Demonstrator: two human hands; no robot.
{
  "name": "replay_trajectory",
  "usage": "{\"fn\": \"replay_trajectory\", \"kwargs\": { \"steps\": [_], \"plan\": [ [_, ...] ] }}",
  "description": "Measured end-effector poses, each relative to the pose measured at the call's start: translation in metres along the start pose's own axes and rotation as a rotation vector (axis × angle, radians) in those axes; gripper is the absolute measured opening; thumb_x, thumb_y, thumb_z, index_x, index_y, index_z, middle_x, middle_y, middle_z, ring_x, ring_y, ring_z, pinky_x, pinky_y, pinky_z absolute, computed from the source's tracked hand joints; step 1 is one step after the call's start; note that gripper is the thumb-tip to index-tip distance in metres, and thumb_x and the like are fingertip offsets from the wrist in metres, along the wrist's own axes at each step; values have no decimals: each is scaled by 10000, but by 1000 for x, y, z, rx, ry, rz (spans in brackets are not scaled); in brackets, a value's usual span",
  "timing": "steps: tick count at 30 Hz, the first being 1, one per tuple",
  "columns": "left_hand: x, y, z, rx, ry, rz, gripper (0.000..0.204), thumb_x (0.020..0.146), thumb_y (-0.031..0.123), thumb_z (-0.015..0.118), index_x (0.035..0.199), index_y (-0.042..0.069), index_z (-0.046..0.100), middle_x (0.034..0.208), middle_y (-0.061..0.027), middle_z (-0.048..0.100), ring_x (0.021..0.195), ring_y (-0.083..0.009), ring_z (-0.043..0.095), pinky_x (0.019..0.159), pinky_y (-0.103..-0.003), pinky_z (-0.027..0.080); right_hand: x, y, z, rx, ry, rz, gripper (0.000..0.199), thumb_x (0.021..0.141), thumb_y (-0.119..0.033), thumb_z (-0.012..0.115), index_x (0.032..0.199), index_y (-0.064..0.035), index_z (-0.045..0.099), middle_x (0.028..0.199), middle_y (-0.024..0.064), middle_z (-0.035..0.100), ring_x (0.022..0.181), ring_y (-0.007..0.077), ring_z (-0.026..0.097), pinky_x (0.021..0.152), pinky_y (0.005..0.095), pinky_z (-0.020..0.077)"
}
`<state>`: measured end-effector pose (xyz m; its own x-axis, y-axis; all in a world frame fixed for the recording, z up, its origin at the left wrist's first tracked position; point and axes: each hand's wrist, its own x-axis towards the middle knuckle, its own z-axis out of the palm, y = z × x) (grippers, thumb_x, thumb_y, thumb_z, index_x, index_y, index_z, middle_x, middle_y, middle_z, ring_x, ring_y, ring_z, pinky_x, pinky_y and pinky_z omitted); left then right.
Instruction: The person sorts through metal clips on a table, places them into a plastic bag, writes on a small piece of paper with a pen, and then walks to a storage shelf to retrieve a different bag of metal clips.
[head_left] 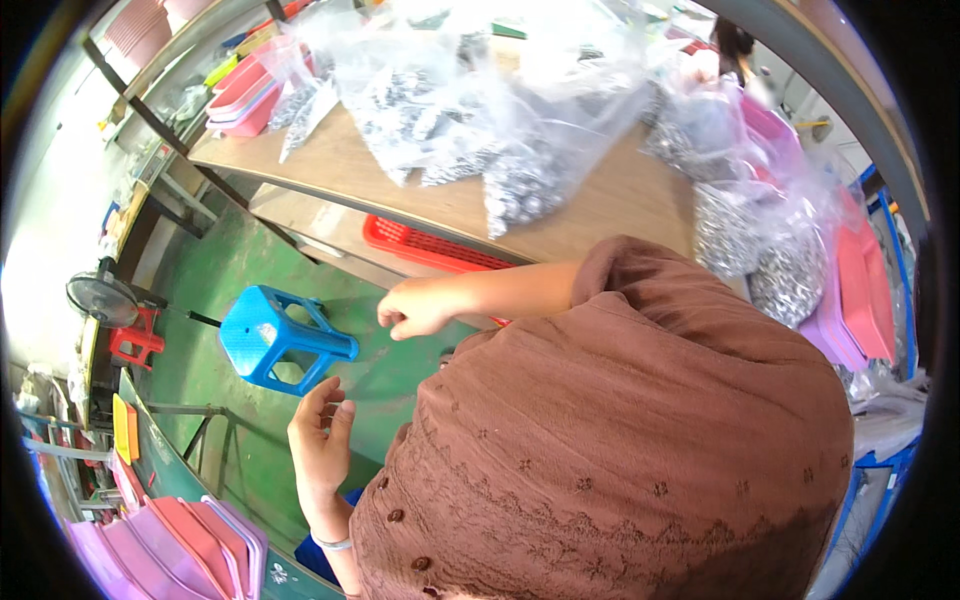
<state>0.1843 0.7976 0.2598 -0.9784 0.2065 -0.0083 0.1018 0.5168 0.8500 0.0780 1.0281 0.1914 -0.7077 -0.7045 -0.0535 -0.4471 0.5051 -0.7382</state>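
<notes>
My left hand (322, 445), with a bracelet at its wrist, is raised beside the blue plastic stool (262, 335). Its fingers are loosely bent and apart, and nothing shows in them. Farther up, my right hand (415, 306) hangs in the air between the stool and the wooden table (330, 190). Loosely curled, it shows a gap between thumb and fingers and holds nothing visible. Neither hand touches the stool. Clear plastic bags (530, 165) of small silvery parts lie on the table. My brown-sleeved body covers much of the right side.
A red basket (430, 245) sits on the shelf under the table. Pink trays (240, 95) stand at the table's far left, with more bags (790, 270) and trays (862, 290) at right. Lower left are stacked trays (180, 545). A fan (102, 297) and red stool (138, 338) stand left.
</notes>
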Motion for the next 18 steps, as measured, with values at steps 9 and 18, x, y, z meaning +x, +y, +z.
{"fn": "replay_trajectory", "kwargs": {
  "steps": [9,18],
  "plan": [
    [92,-71,-68,-56,32,-108,285,807,74,565,1073,-23,533,846,-65,582,690,-101,515,599,-227,421,47,19,-43,23,326,-16,242,734,-152,585,924,-3,566,828,147,578,745,292,567,660,374,441],
    [170,-157,-127,-189,-92,-322,303,818,83,558,1095,-32,518,872,-61,566,759,-109,505,676,-241,410,60,23,-148,-641,1578,205,747,651,-191,725,1241,7,312,1251,242,328,1198,378,290,1002,449,244]
  ]
}}
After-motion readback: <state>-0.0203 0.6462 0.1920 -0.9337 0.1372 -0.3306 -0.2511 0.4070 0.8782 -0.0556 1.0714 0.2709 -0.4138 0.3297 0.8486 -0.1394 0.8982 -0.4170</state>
